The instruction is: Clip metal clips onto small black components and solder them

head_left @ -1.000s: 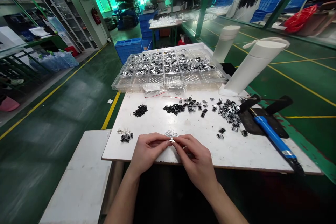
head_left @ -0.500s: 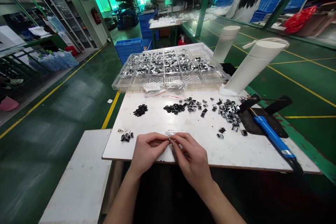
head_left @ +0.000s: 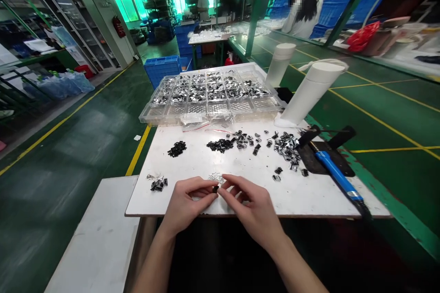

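Near the front edge of the white board [head_left: 192, 171], my left hand [head_left: 187, 201] pinches a small black part [head_left: 215, 189] between thumb and fingertips. My right hand [head_left: 252, 199] is at the part's right side, its thumb and index finger close together; whether anything lies between them is too small to tell. Just behind the fingertips is a little heap of thin silvery pieces [head_left: 215, 177]. Farther back are two piles of tiny black parts, one at the left [head_left: 177, 149] and one in the middle [head_left: 220, 145]. Shiny black-and-silver clips [head_left: 288, 147] lie to the right.
A clear compartment tray [head_left: 209, 109] full of small parts stands at the back. On the right are a blue-handled tool [head_left: 338, 176] on a dark stand and two white cylinders [head_left: 311, 91]. A few clips [head_left: 159, 185] lie at left. A person [head_left: 302, 11] is in the background.
The view has shifted somewhat, moving the scene left. My fingertips have parted slightly, and the black part now shows between them.
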`<action>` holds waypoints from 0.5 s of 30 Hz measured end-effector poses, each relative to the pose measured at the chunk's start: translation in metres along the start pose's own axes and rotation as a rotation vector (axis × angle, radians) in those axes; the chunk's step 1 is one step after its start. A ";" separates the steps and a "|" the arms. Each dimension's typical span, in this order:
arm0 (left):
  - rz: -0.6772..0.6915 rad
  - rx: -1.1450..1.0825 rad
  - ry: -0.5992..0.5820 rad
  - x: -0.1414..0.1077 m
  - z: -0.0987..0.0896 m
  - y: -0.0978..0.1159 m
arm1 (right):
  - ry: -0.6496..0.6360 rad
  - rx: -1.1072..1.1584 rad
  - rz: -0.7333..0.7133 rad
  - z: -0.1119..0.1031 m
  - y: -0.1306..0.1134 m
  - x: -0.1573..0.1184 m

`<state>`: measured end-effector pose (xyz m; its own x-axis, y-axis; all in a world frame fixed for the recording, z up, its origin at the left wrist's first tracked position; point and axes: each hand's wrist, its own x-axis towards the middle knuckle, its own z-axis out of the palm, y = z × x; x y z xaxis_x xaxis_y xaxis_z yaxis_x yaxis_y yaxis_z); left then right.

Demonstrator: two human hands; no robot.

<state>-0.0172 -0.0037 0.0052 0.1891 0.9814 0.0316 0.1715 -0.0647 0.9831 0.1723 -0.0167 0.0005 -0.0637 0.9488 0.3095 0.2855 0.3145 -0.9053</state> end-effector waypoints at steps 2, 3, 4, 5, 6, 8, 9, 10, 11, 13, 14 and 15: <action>-0.036 -0.015 0.028 0.001 -0.001 -0.003 | 0.212 -0.204 -0.063 -0.039 0.004 0.000; -0.053 -0.030 0.042 0.001 -0.001 -0.004 | 0.370 -0.359 -0.084 -0.063 0.009 0.000; -0.069 -0.049 0.052 0.002 -0.002 -0.005 | 0.517 -0.541 -0.077 -0.088 0.017 0.001; -0.085 -0.071 0.057 0.002 -0.003 -0.007 | 0.603 -0.741 -0.045 -0.112 0.027 0.002; -0.103 -0.089 0.060 0.002 -0.004 -0.008 | 0.617 -0.934 0.015 -0.134 0.037 0.004; -0.138 -0.110 0.067 0.003 -0.005 -0.009 | 0.516 -1.179 0.166 -0.166 0.057 0.009; -0.155 -0.113 0.072 0.003 -0.006 -0.009 | 0.404 -1.226 0.245 -0.174 0.064 0.012; -0.169 -0.115 0.077 0.003 -0.006 -0.009 | 0.319 -1.252 0.300 -0.179 0.069 0.014; -0.182 -0.117 0.080 0.003 -0.007 -0.009 | 0.253 -1.267 0.342 -0.180 0.071 0.014; -0.201 -0.129 0.087 0.003 -0.007 -0.007 | 0.176 -1.283 0.383 -0.181 0.069 0.008; -0.208 -0.139 0.090 0.003 -0.007 -0.006 | 0.152 -1.284 0.384 -0.183 0.068 0.000; -0.214 -0.149 0.094 0.003 -0.007 -0.006 | 0.128 -1.275 0.372 -0.187 0.067 -0.010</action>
<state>-0.0245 0.0007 0.0009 0.0724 0.9827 -0.1704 0.0529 0.1668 0.9846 0.3708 -0.0112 -0.0094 0.2823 0.9397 0.1932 0.9593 -0.2759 -0.0600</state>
